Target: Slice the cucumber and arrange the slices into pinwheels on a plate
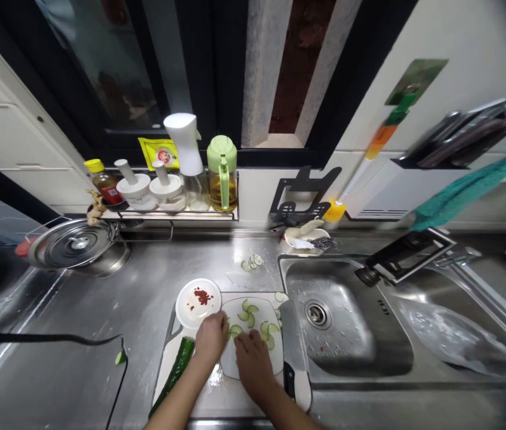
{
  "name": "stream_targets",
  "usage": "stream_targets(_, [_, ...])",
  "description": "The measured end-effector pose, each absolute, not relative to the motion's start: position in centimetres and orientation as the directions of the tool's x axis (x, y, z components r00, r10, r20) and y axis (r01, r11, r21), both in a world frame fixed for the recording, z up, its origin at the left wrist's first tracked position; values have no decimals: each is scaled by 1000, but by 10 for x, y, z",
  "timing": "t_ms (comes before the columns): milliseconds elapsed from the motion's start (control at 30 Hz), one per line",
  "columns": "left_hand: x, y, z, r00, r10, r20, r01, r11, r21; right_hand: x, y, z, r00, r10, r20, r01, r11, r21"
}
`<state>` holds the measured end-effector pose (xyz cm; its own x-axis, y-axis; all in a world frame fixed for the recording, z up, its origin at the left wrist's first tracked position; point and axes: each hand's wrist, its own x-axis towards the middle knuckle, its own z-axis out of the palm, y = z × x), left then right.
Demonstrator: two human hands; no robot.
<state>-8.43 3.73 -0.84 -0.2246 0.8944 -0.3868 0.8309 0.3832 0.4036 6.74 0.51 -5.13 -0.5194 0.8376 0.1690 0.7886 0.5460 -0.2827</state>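
Observation:
Both my hands rest on a white plate [253, 358] that lies on a cutting board [217, 394] at the counter's front. My left hand [210, 337] has its fingers curled at the plate's left edge, touching cucumber slices [253, 316]. My right hand [252, 361] lies over the plate's near half with fingers bent down onto the slices. What either hand pinches is hidden. A cucumber half [176, 367] lies on the board to the left. A small white dish [197, 301] with red bits sits just beyond my left hand. A knife [289, 352] lies at the board's right.
A steel sink [346, 322] opens to the right, with a tap [400, 257] over it. A pot lid [71, 245] sits at the left. A rack with bottles and jars [176, 179] stands at the back. More slices [252, 263] lie on the counter. A black cable [56, 340] crosses the left.

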Motion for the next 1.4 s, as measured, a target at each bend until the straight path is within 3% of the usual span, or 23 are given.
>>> stream_targets(233, [-84, 38, -9, -221, 889, -401, 828, 388, 405, 60, 4, -33, -530, 848, -11, 817, 507, -274])
stream_targets(500, [-83, 37, -10, -238, 886, -398, 820, 404, 407, 57, -1, -34, -535, 843, -60, 815, 496, -301])
stream_targets(867, [-86, 36, -3, -242, 889, -389, 786, 415, 459, 61, -1, -33, -516, 857, -14, 814, 485, -321])
stream_targets(1100, [-109, 29, 5, -292, 901, -322, 713, 429, 554, 73, -3, -29, -512, 859, -10, 796, 469, -383])
stream_targets(1267, [-147, 21, 4, -398, 872, -285, 723, 489, 487, 101, -6, -14, -462, 886, -32, 797, 400, -452])
stream_targets(1400, [-174, 13, 2, -459, 844, -277, 719, 536, 442, 127, -17, -18, -392, 920, 7, 827, 355, -436])
